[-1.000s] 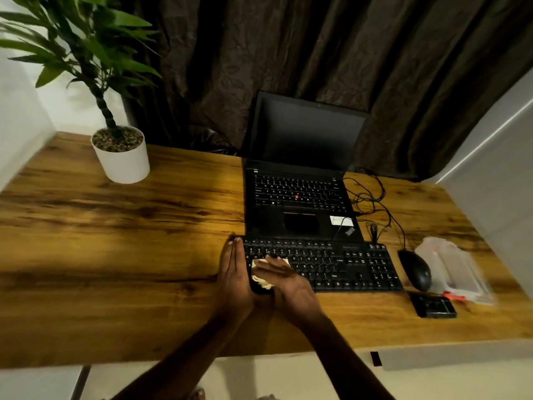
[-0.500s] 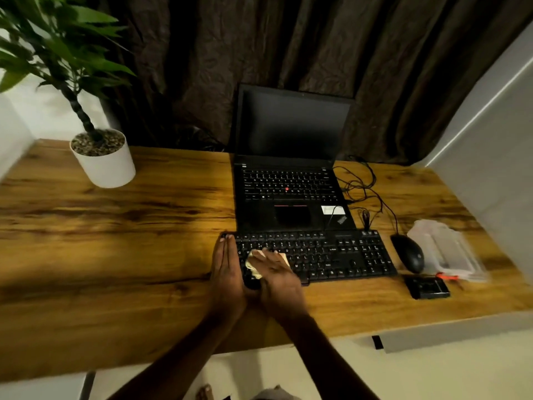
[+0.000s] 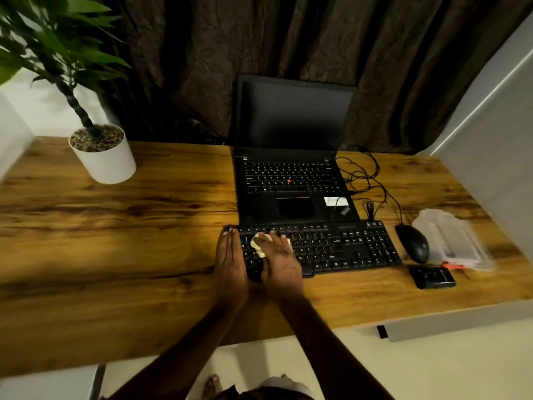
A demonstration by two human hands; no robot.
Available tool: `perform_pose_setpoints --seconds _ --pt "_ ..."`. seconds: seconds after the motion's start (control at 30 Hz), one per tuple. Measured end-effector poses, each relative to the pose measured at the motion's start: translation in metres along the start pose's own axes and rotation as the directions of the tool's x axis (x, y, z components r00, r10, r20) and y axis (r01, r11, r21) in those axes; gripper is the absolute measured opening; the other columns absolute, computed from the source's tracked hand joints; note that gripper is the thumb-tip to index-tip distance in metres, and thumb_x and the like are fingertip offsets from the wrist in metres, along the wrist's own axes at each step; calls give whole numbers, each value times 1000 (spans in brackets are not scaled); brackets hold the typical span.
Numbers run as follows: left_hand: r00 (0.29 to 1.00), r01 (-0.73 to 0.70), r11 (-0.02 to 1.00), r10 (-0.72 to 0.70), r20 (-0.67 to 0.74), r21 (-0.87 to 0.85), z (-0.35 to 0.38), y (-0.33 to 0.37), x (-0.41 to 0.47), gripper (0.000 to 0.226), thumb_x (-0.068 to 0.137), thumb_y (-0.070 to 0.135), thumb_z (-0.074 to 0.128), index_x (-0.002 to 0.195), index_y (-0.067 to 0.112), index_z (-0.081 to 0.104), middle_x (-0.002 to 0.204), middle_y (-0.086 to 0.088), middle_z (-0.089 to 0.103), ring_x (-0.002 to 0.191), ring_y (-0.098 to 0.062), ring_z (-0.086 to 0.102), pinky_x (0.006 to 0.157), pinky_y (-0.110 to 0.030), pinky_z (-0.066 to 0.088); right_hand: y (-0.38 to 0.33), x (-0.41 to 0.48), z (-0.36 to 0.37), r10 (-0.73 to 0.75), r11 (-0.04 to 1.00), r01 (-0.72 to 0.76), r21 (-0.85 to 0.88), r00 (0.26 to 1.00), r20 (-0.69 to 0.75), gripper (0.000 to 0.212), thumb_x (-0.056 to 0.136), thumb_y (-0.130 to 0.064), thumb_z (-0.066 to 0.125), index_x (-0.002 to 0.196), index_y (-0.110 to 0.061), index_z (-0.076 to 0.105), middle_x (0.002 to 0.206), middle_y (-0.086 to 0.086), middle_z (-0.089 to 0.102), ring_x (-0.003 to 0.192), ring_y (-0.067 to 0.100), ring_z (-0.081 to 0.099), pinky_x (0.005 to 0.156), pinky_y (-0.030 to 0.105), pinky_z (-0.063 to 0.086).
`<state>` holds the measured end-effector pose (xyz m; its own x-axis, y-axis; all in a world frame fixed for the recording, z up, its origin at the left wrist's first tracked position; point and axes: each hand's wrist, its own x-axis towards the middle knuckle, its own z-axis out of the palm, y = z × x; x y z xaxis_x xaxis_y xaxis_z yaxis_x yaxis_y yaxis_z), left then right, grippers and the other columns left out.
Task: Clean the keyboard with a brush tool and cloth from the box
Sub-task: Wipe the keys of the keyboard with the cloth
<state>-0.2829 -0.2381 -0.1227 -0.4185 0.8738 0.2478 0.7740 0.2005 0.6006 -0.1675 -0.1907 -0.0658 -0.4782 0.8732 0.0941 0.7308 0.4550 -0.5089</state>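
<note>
Right hand (image 3: 278,258), fingers flat, presses the cloth (image 3: 257,244) beneath it onto the left end of the keyboard (image 3: 346,249).

Your left hand (image 3: 230,258) reached toward twelve o'clock, fingers straight and together; your right hand (image 3: 278,261) lay palm down just beside it at three o'clock, fingers extended.

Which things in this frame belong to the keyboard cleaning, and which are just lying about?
In the job: external keyboard; cloth pressed on the keys by the right hand; left hand flat against the keyboard's left end; clear plastic box.

Lying about: laptop; mouse; potted plant; cables; small black object.
</note>
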Motion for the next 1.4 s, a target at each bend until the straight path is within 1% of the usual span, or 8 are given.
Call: perform_pose_setpoints --seconds 0.07,0.2,0.47,0.7,0.9,1.07,1.17,1.4 --pt "1000 0 1000 0 26 -5 -1 1 1 94 84 27 73 155 3 15 162 -9 13 151 -27 15 120 -47 25 2 2 -8 -115 993 116 -13 991 71 62 85 -1 49 143 -22 49 154 1 41 147 19 25 124 36 11" --pt "997 24 997 -19 69 -70 -9 7 -2 138 57 95 53 153 1 24 160 -19 26 150 -31 19 119 -50 27 43 -1 -31 -109 983 114 -143 993 46 69 81 6 55 143 -25 49 152 -12 36 146 10 18 123 31 10" --pt "991 56 997 -49 125 -55 -13 9 0 141 51 95 56 155 5 21 161 -15 23 151 -28 16 118 -52 28 45 -11 -37 141 985 -156 -69 974 -178 64 80 7 56 137 -19 54 148 5 48 144 25 33 122 35 14" --pt "990 90 993 -81 113 -74 -9 8 -3 146 48 103 43 157 10 12 163 -13 19 148 -22 13 119 -52 22 36 -14 -17 -341 940 342 -18 939 43 49 85 -22 40 127 -16 65 136 2 61 131 23 52 115 40 33" --pt "989 96 990 -107 102 107 -7 9 -6 136 53 96 52 158 19 13 165 -4 15 153 -27 10 124 -50 5 124 -3 -63 -184 973 175 -151 982 -45 51 83 -18 40 128 -20 64 136 -3 61 132 22 51 117 27 16" --pt "992 26 982 -49 117 189 -12 31 2 117 59 86 49 151 15 36 161 -7 29 153 -20 6 123 -49 -4 137 -3 -89 -156 986 149 78 983 95 56 93 -7 41 145 -28 46 150 -5 45 138 13 39 117 21 19" --pt "989 7 1000 -11 145 28 -6 80 11 93 70 73 54 147 21 44 157 4 33 149 -9 13 123 -45 10 139 -2 -99 -77 930 88 357 996 -45 36 104 -27 38 136 -30 53 109 1 71 92 10 68 81 32 58" --pt "948 293 772 -160 274 -564 38 201 25 30 90 31 66 115 45 59 106 33 67 101 11 61 83 -17 48 166 9 -134 20 841 71 537 987 -162 26 99 -33 50 114 -14 59 95 -3 69 84 5 65 68 29 53"
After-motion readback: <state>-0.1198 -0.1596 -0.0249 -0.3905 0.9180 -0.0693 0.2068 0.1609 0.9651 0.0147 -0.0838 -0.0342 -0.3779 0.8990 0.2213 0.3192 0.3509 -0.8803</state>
